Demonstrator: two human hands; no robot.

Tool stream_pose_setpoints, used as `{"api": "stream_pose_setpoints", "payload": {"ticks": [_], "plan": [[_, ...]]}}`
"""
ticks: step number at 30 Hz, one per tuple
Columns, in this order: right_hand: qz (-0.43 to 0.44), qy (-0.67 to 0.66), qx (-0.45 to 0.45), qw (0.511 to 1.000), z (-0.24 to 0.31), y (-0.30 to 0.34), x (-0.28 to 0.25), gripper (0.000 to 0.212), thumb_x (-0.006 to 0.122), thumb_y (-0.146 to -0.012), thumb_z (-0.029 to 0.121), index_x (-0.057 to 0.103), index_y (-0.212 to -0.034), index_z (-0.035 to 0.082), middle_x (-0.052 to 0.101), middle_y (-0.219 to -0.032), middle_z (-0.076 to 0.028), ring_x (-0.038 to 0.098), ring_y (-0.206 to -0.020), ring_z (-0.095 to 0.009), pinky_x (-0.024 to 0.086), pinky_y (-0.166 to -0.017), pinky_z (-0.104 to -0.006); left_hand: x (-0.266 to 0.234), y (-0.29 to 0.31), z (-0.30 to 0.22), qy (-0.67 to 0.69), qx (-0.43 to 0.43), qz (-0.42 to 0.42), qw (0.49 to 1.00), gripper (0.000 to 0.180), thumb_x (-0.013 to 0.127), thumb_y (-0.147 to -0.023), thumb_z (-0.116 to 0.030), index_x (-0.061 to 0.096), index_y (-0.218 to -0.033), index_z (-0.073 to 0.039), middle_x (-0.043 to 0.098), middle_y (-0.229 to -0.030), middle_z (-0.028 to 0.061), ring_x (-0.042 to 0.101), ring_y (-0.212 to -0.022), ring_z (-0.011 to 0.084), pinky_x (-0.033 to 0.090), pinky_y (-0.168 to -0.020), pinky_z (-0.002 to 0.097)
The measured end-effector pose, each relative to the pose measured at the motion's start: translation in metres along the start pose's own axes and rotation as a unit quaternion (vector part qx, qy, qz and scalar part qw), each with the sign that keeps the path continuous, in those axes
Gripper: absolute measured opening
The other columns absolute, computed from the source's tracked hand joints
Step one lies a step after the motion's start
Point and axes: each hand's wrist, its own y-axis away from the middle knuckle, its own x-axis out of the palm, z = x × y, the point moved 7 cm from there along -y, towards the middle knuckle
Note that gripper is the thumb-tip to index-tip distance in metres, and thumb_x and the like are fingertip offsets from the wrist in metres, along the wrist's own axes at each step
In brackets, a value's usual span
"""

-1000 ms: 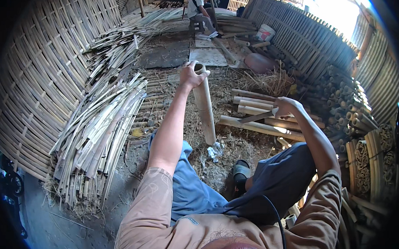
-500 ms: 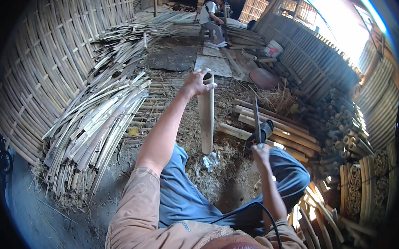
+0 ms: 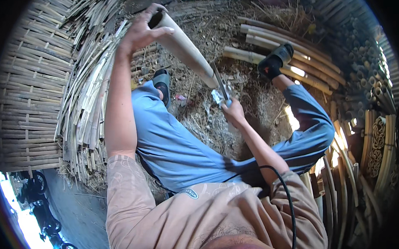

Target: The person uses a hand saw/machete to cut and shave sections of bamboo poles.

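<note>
My left hand (image 3: pixel 143 32) is closed around the upper rim of a thick bamboo tube (image 3: pixel 186 51), with its hollow mouth showing beside my thumb. The tube leans, its lower end down and to the right, close to the littered ground. In my right hand (image 3: pixel 233 112) is the handle of a machete (image 3: pixel 218 80). Its narrow, straight blade lies along the right side of the tube's lower end; whether it touches the bamboo I cannot tell. A crumpled silvery wrapper (image 3: pixel 216 96) lies on the ground by the blade.
Several bamboo poles (image 3: pixel 294 49) lie at right, beside my sandalled foot (image 3: pixel 276 59). Split bamboo strips (image 3: pixel 88 94) are heaped at left along a woven wall (image 3: pixel 29 88). Cut tubes (image 3: pixel 372 82) are stacked far right. A black cable (image 3: pixel 289 202) hangs over my shirt.
The bamboo tube has gone from upright to slanting, its top now further left. My right hand has brought the machete from beside my right knee to the tube's lower end. The view tips downward.
</note>
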Motion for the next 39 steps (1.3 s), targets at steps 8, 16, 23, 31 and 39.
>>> {"api": "stream_pose_setpoints", "payload": {"ticks": [8, 16, 23, 31, 39], "plan": [[0.018, -0.200, -0.158, 0.967, 0.153, 0.057, -0.016, 0.038, 0.071, -0.088, 0.019, 0.061, -0.119, -0.001, 0.072, -0.098, -0.023, 0.071, -0.093, -0.036, 0.054, -0.086, -0.0457, -0.014, 0.028, -0.013, -0.003, 0.007, 0.020, 1.000, 0.058, 0.083, -0.078, -0.042, 0.059, -0.122, -0.013, 0.071, -0.107, 0.0144, 0.070, -0.101, 0.0304, 0.054, -0.089, 0.0426], [0.007, -0.166, -0.118, 0.979, 0.075, 0.047, 0.012, 0.029, 0.071, -0.084, 0.017, 0.067, -0.106, -0.002, 0.072, -0.091, -0.023, 0.071, -0.091, -0.039, 0.054, -0.082, -0.0462, -0.006, 0.055, -0.029, 0.061, 0.011, 0.003, 0.998, 0.042, 0.082, -0.081, -0.027, 0.065, -0.112, -0.006, 0.074, -0.094, 0.0123, 0.073, -0.089, 0.0239, 0.056, -0.083, 0.0357], [0.002, -0.231, -0.295, 0.927, 0.167, 0.099, -0.039, 0.031, 0.065, -0.085, 0.009, 0.058, -0.114, 0.002, 0.070, -0.082, -0.023, 0.070, -0.077, -0.042, 0.055, -0.074, -0.0492, -0.006, 0.070, -0.051, 0.102, 0.033, -0.032, 0.994, 0.041, 0.083, -0.082, -0.019, 0.066, -0.116, -0.004, 0.071, -0.101, 0.0102, 0.069, -0.092, 0.0193, 0.054, -0.085, 0.0326], [0.027, -0.104, -0.054, 0.993, 0.041, 0.039, 0.016, 0.031, 0.063, -0.086, 0.017, 0.060, -0.108, -0.004, 0.069, -0.091, -0.030, 0.068, -0.089, -0.047, 0.054, -0.081, -0.0535, 0.002, 0.065, -0.065, 0.072, 0.074, -0.028, 0.994, 0.039, 0.083, -0.082, -0.019, 0.065, -0.114, -0.004, 0.069, -0.098, 0.0097, 0.068, -0.089, 0.0196, 0.053, -0.083, 0.0323], [0.015, -0.262, -0.219, 0.940, 0.129, 0.087, -0.012, 0.028, 0.061, -0.083, 0.004, 0.060, -0.111, -0.001, 0.066, -0.074, -0.019, 0.066, -0.066, -0.031, 0.052, -0.065, -0.0423, 0.005, 0.061, -0.085, 0.107, 0.085, -0.022, 0.990, 0.039, 0.083, -0.081, -0.019, 0.066, -0.113, -0.005, 0.069, -0.098, 0.0092, 0.067, -0.090, 0.0192, 0.053, -0.082, 0.0331]]}}
